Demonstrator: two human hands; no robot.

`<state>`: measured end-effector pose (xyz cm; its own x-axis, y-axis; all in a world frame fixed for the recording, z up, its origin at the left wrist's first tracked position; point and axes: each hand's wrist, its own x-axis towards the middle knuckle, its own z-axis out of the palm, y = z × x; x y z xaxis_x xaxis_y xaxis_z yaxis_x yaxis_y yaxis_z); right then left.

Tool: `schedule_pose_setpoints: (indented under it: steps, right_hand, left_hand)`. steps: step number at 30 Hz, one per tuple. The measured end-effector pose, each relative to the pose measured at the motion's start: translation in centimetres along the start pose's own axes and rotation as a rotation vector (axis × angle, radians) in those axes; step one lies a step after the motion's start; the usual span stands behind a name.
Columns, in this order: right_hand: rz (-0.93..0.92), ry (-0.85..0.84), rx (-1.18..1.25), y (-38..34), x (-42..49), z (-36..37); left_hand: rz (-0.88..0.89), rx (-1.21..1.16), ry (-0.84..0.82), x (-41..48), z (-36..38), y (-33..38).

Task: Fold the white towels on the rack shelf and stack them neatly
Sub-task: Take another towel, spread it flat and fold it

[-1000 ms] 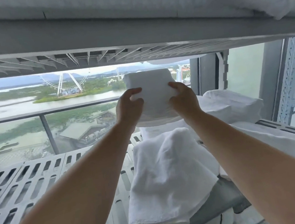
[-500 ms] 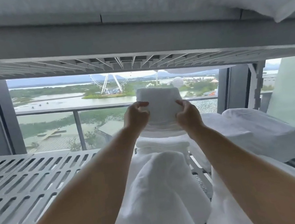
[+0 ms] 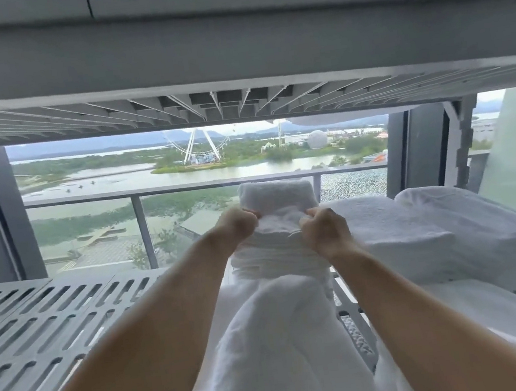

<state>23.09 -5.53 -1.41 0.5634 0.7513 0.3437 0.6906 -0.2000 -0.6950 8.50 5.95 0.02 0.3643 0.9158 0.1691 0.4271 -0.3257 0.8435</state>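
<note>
Slatted rack shelf [image 3: 50, 310], mid-frame: folded towel [image 3: 278, 194] just dropped onto the stack [image 3: 275, 259], left hand [image 3: 237, 223] and right hand [image 3: 322, 229] both gripping its near edge. Pretty much placed.

The folded towel [image 3: 278, 195] sat between the fingers [image 3: 248, 218] of the left hand [image 3: 238, 228] and those of the right hand [image 3: 324, 229], directly above a stack of towels [image 3: 275, 259]; nearer than the fingers, between the forearms, lay a loose towel [image 3: 280, 341]; right of them sat another towel pile [image 3: 454, 234]; left of them stretched the slatted shelf [image 3: 52, 323]; overhead ran the upper shelf [image 3: 236, 99]; beyond them stood a railing [image 3: 182, 187].
</note>
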Motion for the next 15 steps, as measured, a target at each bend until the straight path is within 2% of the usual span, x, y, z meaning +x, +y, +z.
schedule_pose_setpoints:
  steps: [6, 11, 13, 15]
  right_hand:
    - [-0.024, -0.055, -0.086, 0.3, -0.1, 0.9]
    - [-0.028, -0.039, -0.103, 0.6, -0.1, 0.8]
    - [-0.053, -0.005, -0.113, 0.5, -0.4, 0.5]
    - [-0.134, 0.118, -0.210, 0.3, -1.3, 0.3]
  left_hand:
    - [0.036, -0.040, 0.011, -0.2, 0.4, -1.1]
    - [0.121, -0.063, 0.005, -1.3, 0.5, -1.6]
    - [0.159, -0.136, 0.050, -1.9, 0.2, -2.2]
    - [0.199, -0.177, 0.116, -2.7, -0.3, -3.1]
